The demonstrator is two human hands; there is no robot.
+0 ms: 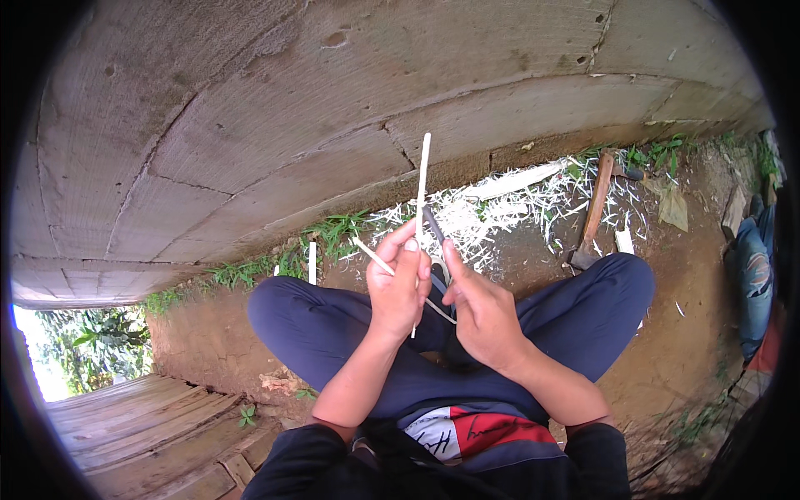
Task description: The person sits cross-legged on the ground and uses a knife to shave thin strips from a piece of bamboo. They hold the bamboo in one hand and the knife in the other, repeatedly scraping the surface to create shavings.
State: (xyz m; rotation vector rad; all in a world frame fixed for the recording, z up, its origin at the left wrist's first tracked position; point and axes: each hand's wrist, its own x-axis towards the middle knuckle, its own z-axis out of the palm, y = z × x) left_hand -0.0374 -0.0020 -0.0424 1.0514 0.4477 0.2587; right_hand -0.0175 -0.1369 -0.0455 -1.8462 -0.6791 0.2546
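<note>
My left hand [397,287] is closed around a long, thin pale wooden stick [423,171], which points up and away from me. A second pale strip [373,256] juts out to the left from the same hand. My right hand [485,321] grips a knife, its narrow dark blade [433,223] lying against the stick just above my left fingers. The knife's handle is mostly hidden by my right hand. Below, between the hands, a thin curved pale strip [439,312] shows; I cannot tell what it belongs to.
White wood shavings [479,221] litter the ground ahead, along a block wall [333,179]. A hatchet [597,200] with a wooden handle rests at the right, near my knee. Another person's jeans-clad leg [754,283] is at the far right. Wooden planks [142,425] lie at lower left.
</note>
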